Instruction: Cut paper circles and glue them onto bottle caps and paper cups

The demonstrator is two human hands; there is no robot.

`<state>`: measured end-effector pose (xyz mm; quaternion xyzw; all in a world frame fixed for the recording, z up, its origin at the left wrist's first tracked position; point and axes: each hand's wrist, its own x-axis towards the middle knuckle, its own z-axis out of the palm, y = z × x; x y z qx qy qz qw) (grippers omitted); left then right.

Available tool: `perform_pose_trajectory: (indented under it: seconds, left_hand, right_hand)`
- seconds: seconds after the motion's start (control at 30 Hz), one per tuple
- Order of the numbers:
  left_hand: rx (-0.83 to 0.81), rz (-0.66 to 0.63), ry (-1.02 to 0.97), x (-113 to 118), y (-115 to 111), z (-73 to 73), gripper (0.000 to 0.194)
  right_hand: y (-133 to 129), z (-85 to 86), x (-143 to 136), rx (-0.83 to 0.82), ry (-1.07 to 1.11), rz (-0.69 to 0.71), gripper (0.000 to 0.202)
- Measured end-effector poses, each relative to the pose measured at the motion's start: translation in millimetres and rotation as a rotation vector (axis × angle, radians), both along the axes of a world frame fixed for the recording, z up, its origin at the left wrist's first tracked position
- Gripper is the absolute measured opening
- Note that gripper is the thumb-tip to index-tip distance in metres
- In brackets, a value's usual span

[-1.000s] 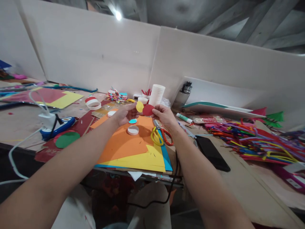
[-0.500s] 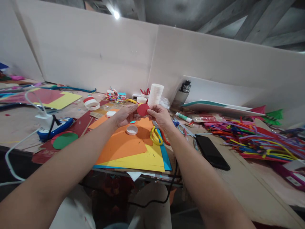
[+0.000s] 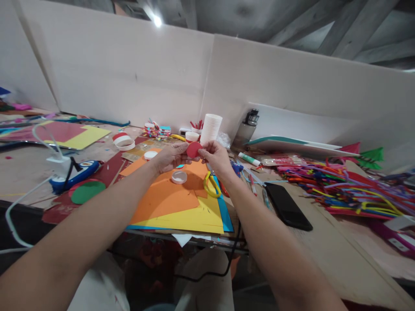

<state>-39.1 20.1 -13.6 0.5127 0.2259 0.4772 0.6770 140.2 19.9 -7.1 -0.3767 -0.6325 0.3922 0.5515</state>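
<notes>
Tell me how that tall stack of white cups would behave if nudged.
The stack of white cups would probably tip easily, being tall and narrow. It looks light for its size, since the cups seem thin-walled, and nested rims suggest it might move as one column.

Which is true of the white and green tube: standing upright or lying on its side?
Lying on its side: the tube stretches lengthwise along the tabletop, both ends low.

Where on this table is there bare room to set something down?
The cardboard between phone, pipe cleaners and near edge is largely bare; so is the tabletop left of the white plug. Crowded: around the cup stack and scissors.
</notes>
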Motion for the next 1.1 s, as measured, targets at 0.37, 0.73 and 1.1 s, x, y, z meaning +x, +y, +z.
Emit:
perform_pose_trajectory:
  seconds: [0.37,0.73,1.1]
  left_hand:
    - [0.125,0.107,0.042,2.7,0.8,-1.2,0.041]
    - [0.107,0.143,0.165,3.8,3.1,-3.7,0.038]
    - [0.099,0.124,0.189,6.0,1.3,-5.2,0.040]
  right_hand:
    - [-5.3,1.5,-2.8,-0.030,-0.027,-0.077,0.025]
    - [-5.9,2.0,-2.2,-0.026,-0.065,-0.045,0.041]
    - [-2.9,-2.7,-3.2,-0.117,0.102,-0.051,0.038]
